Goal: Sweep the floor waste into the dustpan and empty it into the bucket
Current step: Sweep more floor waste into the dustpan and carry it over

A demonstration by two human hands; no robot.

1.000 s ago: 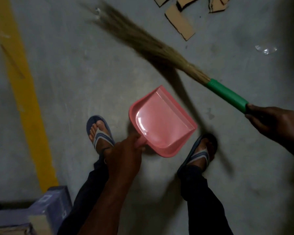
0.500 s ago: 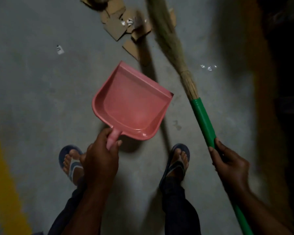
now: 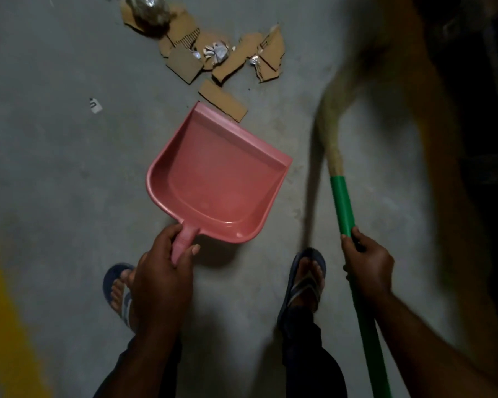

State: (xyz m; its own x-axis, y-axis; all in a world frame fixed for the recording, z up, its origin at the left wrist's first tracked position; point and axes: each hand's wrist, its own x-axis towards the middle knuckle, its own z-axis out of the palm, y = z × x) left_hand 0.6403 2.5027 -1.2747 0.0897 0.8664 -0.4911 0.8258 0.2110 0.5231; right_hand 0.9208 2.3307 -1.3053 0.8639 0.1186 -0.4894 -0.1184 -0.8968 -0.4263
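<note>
Step in hand, as I judge it: setting up the sweep. To do it well, lower the dustpan (image 3: 219,179) until its front lip lies flat on the floor (image 3: 55,168), mouth facing the cardboard scraps (image 3: 227,61). Then bring the broom (image 3: 342,205) round behind the pile and pull short strokes toward the pan. The light foil wrappers (image 3: 217,53) among the scraps may skip aside, so go slow.

The lip sits just beside the nearest cardboard piece (image 3: 223,103), possibly over its edge. The shadow under the pan suggests it is held a little off the floor, but that is hard to confirm in this dim light. The pan is empty. A small paper scrap (image 3: 95,105) lies apart to the left and needs its own stroke. Bucket not in view.

Left hand (image 3: 161,271): fingers and thumb wrapped round the dustpan's short handle, firm grip. Right hand (image 3: 368,265): closed round the broom's green shaft, thumb along it. The bristles are blurred, up and to the right of the pan, not touching the waste.
</note>
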